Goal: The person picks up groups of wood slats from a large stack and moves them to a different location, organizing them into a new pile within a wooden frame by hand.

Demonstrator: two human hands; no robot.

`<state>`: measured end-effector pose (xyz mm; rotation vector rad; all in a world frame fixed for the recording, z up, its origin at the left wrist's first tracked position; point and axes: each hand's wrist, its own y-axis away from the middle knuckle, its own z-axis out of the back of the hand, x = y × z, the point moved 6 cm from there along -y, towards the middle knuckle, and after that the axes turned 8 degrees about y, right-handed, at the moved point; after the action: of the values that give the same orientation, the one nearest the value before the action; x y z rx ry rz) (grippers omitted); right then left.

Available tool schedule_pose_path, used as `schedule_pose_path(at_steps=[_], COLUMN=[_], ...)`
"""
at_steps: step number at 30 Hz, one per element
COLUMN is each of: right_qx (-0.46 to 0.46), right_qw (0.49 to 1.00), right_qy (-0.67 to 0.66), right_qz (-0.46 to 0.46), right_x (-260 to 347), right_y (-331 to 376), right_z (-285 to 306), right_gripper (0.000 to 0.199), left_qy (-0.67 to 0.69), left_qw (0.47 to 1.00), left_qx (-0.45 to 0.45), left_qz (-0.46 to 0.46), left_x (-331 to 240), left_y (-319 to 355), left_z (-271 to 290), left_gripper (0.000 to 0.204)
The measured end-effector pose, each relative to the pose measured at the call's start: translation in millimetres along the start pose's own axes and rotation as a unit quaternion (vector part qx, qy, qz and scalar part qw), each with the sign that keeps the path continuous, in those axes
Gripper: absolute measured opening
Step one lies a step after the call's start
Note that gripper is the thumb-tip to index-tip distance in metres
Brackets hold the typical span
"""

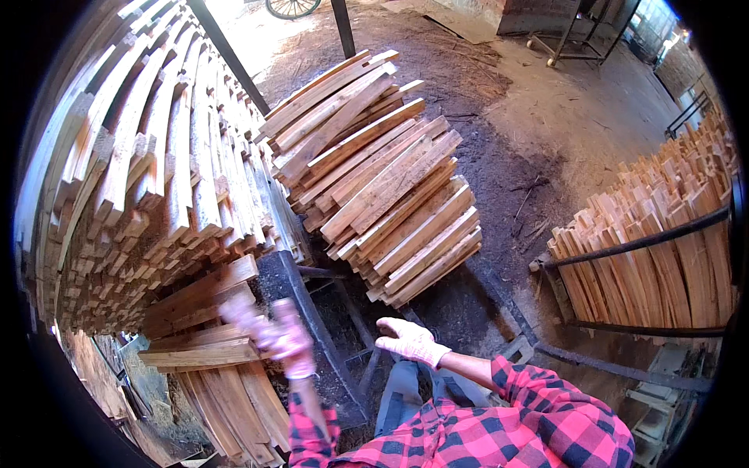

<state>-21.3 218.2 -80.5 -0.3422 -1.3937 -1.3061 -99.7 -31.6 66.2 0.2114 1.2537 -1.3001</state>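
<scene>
My left hand [282,341], in a pale pinkish work glove, is blurred by motion, with its fingers stretched out and apart. It hovers at the end of some short wooden planks [199,352] on the left, and I cannot tell if it touches them. My right hand [412,342], gloved too, is held in front of my body with thumb and fingers apart and nothing in it. Beyond both hands lies a heap of wooden slats [398,199], stacked slantwise. Beside my left hand runs a dark, dusty metal ledge [308,335].
A tall stack of long slats [168,148] rises on the left. More planks [234,405] lean below it. At right, upright slats fill a metal-framed rack [636,243]. A wheeled metal frame [573,39] stands far back on the dirt floor [577,117]; a dark post [342,30] stands behind the heap.
</scene>
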Motion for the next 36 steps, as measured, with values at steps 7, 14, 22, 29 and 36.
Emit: schedule_pose_path(at_steps=[7, 14, 22, 29, 36], right_qx=[-0.019, -0.091, -0.196, -0.332, -0.257], right_qw=[0.999, 0.987, 0.934, 0.767, 0.738], right_qy=[0.03, 0.033, -0.212, -0.528, -0.604], right_qz=[-0.03, -0.128, -0.209, -0.153, -0.157], right_x=[-50.9, -104.3, -139.1, -209.9, -312.1], right_y=[-58.5, -132.2, -298.4, -296.9, -241.3], right_z=[43.6, 123.8, 159.4, 144.5, 143.4], right_gripper=[0.073, 0.096, 0.136, 0.112, 0.068], left_qy=[-0.021, -0.073, 0.281, 0.232, -0.141], left_qw=[0.944, 0.842, 0.717, 0.715, 0.571], left_qx=[0.167, 0.32, 0.291, 0.406, 0.768], left_qz=[0.282, 0.428, 0.568, 0.52, 0.254], left_x=[133.4, 280.9, 342.6, 269.3, 132.9], left_y=[6.9, -37.6, -2.5, 111.2, 106.8], left_z=[-214.3, -297.7, -325.5, -324.4, -357.9], left_gripper=[0.085, 0.095, 0.075, 0.067, 0.089])
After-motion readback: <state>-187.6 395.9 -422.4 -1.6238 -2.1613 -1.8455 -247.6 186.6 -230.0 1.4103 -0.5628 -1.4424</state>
